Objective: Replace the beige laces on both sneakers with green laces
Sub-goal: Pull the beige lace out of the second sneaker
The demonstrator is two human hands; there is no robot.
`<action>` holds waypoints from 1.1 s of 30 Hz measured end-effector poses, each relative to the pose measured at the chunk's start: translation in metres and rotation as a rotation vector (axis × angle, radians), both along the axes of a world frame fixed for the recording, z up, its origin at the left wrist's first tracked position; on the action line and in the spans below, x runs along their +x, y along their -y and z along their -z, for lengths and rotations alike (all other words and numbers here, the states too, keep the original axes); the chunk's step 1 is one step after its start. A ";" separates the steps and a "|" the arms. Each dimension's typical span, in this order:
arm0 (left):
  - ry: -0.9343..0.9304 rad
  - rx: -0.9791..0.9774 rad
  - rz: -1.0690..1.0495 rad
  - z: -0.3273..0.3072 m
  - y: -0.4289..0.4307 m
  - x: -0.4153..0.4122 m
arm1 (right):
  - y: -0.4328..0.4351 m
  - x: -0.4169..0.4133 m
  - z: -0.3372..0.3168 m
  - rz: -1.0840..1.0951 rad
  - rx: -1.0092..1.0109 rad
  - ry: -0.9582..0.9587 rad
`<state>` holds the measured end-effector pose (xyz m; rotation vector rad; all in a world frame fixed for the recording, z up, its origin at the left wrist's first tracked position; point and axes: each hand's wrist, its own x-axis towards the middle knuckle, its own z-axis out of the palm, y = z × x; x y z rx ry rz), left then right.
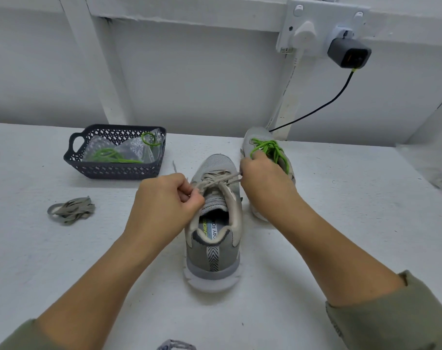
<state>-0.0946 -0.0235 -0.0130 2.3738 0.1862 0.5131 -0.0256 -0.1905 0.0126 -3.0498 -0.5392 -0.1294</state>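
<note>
Centrally on the white table [341, 223] stands the near sneaker [212, 251], heel toward the person and toe pointing away. Its beige lace [213, 182] is still threaded through the eyelets. The left hand [164, 200] has its fingers curled, pinching a strand of that lace at the shoe's left side. The right hand [263, 180] pinches the other end, pulled out to the shoe's right.

Just beyond the right hand, and partly hidden by it, the far sneaker [255, 142] sits to the right, already carrying a green lace [268, 147].

At far left a dark basket [114, 170] holds a clear bag [129, 147] with a spare green lace [109, 155] in it. Nearer, on the left, a loose beige lace [71, 210] lies bundled on the table, well apart from both shoes.

On the far wall a dark charger [348, 54] is plugged in, and its cable [323, 104] runs down behind the far sneaker.
</note>
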 end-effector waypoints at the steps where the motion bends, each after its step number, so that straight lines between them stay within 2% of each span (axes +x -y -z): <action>1: 0.015 -0.003 -0.004 0.001 0.000 0.000 | 0.000 -0.004 -0.002 0.050 -0.001 -0.004; 3: 0.030 0.005 0.004 0.002 0.002 -0.001 | 0.000 -0.010 -0.007 0.073 0.010 -0.003; 6: 0.043 -0.017 0.032 0.004 0.004 -0.003 | -0.006 -0.007 -0.007 -0.221 0.093 0.034; 8: 0.070 -0.019 0.045 0.007 0.005 -0.004 | -0.008 -0.002 -0.006 -0.332 0.047 -0.002; 13: 0.197 0.040 0.011 0.016 0.005 -0.006 | 0.004 -0.008 -0.009 0.146 -0.025 0.041; 15: 0.203 0.032 0.031 0.018 0.004 -0.004 | 0.000 -0.012 -0.013 0.081 -0.001 0.103; 17: 0.193 0.015 0.060 0.018 0.003 -0.003 | -0.009 -0.010 -0.013 -0.155 0.049 0.124; 19: 0.162 -0.037 0.077 0.017 0.001 -0.002 | -0.012 -0.003 -0.008 -0.327 -0.044 0.106; 21: 0.119 -0.103 0.083 0.016 -0.001 -0.002 | -0.005 0.000 -0.009 -0.249 -0.138 0.109; 24: 0.079 -0.155 0.077 0.016 -0.002 -0.001 | 0.012 -0.001 -0.015 0.094 -0.187 0.150; 25: 0.072 -0.161 0.078 0.016 -0.001 -0.001 | 0.013 -0.004 -0.018 0.127 -0.190 0.164; 26: 0.067 -0.163 0.081 0.016 0.000 0.000 | 0.011 -0.004 -0.019 0.079 -0.176 0.189; 28: 0.063 -0.163 0.085 0.015 0.001 0.000 | 0.000 -0.004 -0.014 -0.171 -0.080 0.189; 30: 0.059 -0.162 0.084 0.014 0.001 0.000 | -0.008 -0.001 -0.010 -0.380 -0.046 0.100; 31: 0.057 -0.163 0.084 0.014 0.001 0.000 | -0.007 0.000 -0.010 -0.392 -0.047 0.083; 33: 0.055 -0.171 0.083 0.014 -0.001 0.000 | 0.002 0.001 -0.013 -0.242 -0.103 0.107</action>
